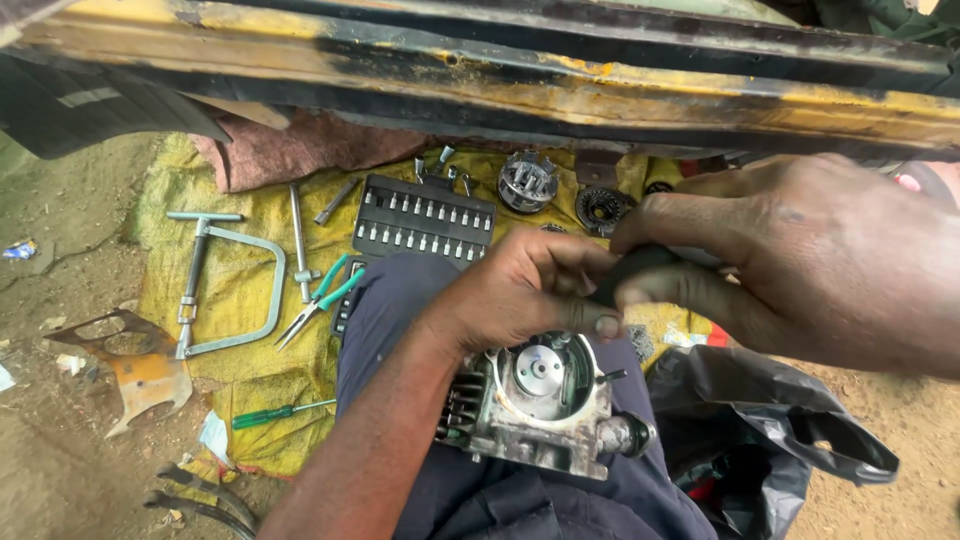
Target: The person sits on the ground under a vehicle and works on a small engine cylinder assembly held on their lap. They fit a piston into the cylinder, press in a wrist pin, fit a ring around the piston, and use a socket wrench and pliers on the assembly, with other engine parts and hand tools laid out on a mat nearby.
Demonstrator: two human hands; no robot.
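Observation:
A grey metal engine cylinder head (540, 405) rests on my lap, its round chamber with valves facing up. My left hand (520, 290) reaches over it from below, fingers curled at its upper rim and pinching a black tool handle (640, 270). My right hand (800, 250) comes in from the right and grips the same black handle from above. The tool's working end is hidden behind my fingers.
A yellow cloth (240, 270) on the dirt holds a black socket set tray (425, 220), green-handled pliers (320, 300), a grey clamp frame (235, 285), a green screwdriver (280, 412) and round metal gear parts (527, 182). A black plastic bag (770, 430) lies at right. A yellow-black beam (500, 70) runs overhead.

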